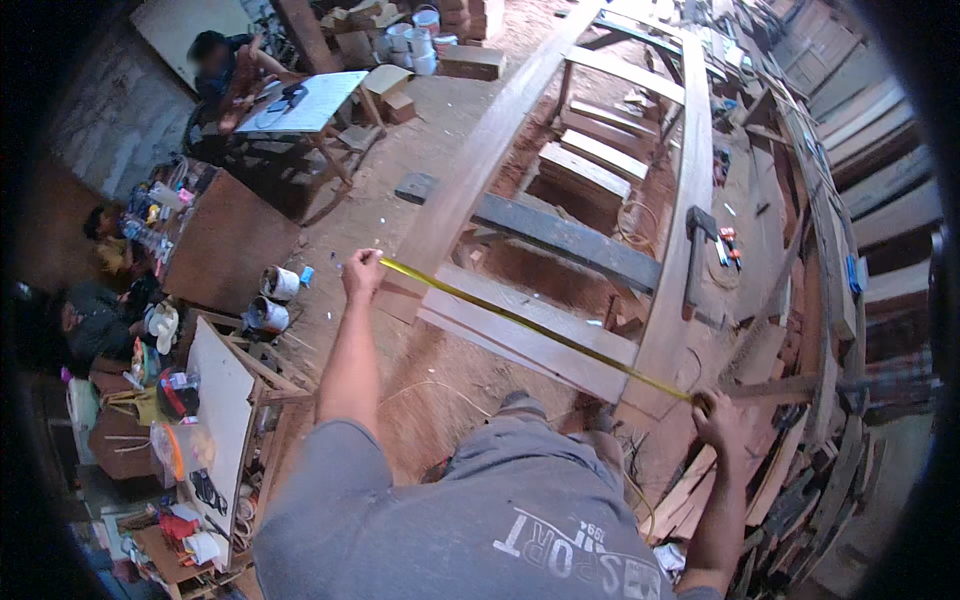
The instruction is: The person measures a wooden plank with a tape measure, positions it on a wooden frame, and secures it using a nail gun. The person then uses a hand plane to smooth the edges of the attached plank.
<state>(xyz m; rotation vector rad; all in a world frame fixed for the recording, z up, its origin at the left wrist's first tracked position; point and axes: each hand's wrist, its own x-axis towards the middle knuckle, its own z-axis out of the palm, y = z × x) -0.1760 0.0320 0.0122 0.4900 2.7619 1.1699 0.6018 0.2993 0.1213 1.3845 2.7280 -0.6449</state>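
A yellow tape measure (520,318) is stretched across the near end of a long wooden frame, from its left side board (465,185) to its right side board (672,340). My left hand (362,276) pinches the tape's end at the left board's outer edge. On the other side, my right hand (714,422) is closed around the dark case of the tape, mostly hidden by the fingers. Just under the blade lies a pale cross board (530,352) joining the two sides. Farther off, a dark beam (560,238) runs beneath the frame.
A dark T-shaped tool (697,250) rests at the right board. Wood scraps (690,490) and stacked planks (880,200) crowd the right. Paint buckets (268,312) stand at left, near a white-topped workbench (215,420). One person sits by a table (300,105); others are at far left.
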